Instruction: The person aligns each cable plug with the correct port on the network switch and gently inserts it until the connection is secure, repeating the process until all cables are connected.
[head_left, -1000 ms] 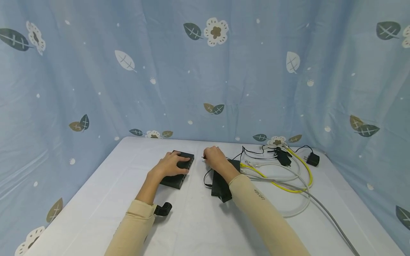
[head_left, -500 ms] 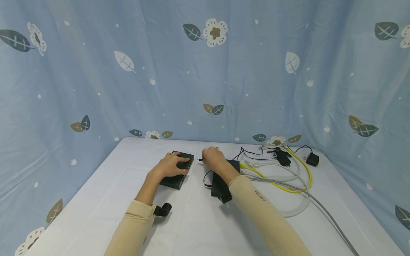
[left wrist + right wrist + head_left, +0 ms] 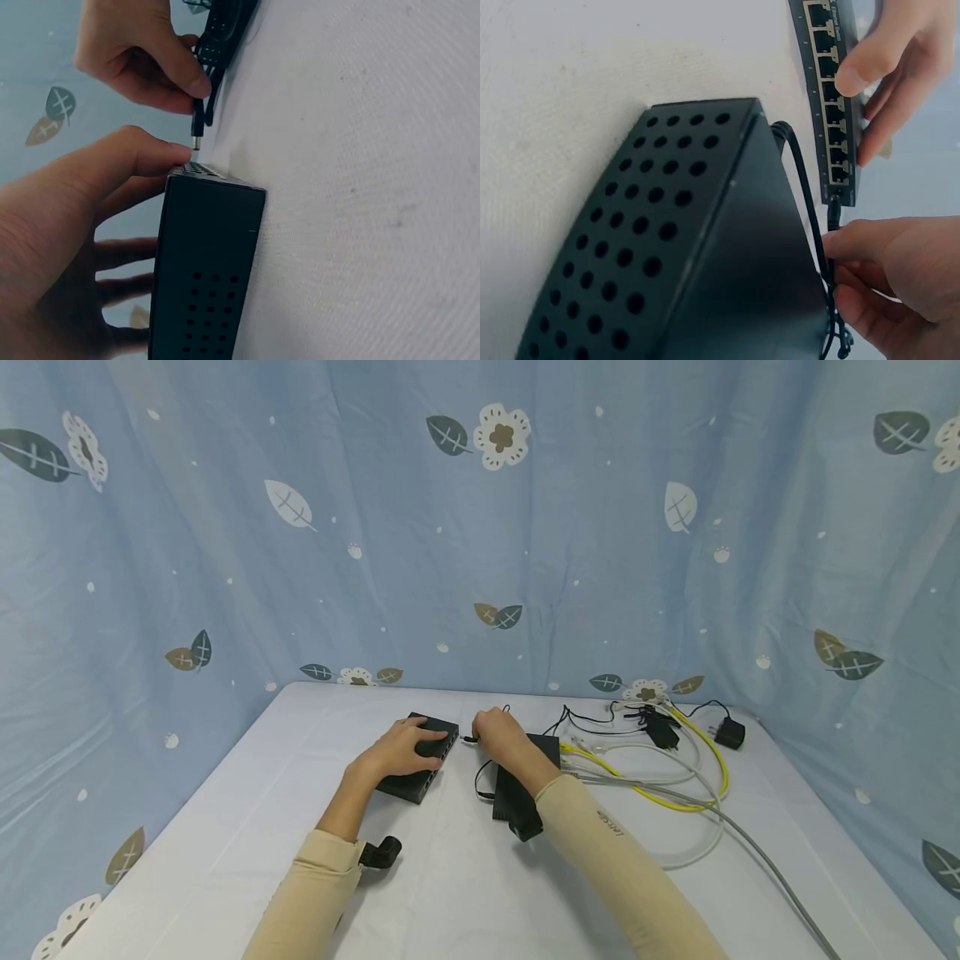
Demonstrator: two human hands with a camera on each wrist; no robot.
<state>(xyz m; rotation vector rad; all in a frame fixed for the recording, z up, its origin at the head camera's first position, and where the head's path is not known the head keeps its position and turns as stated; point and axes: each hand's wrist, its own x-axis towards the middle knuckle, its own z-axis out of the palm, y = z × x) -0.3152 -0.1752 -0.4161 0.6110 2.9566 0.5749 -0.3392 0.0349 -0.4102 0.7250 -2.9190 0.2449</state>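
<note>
My left hand holds a black Ethernet switch on the left part of the table. The thumb lies at its row of ports, and the fingers reach across the top. My right hand pinches a black barrel power plug between thumb and fingers. The plug's bare metal tip points at the far end of the port side, close to it. Under my right forearm lies a second black box with a vented side. A thin black cord runs beside it.
Yellow cable, pale cable and a long grey cable lie looped at the right. Black power adapters and thin cords sit toward the back right. A patterned blue curtain hangs behind the white table.
My right hand has brought the plug slightly left, so its tip shows nearer the switch's port side. My left hand stays on the switch, which has shifted very slightly right.
</note>
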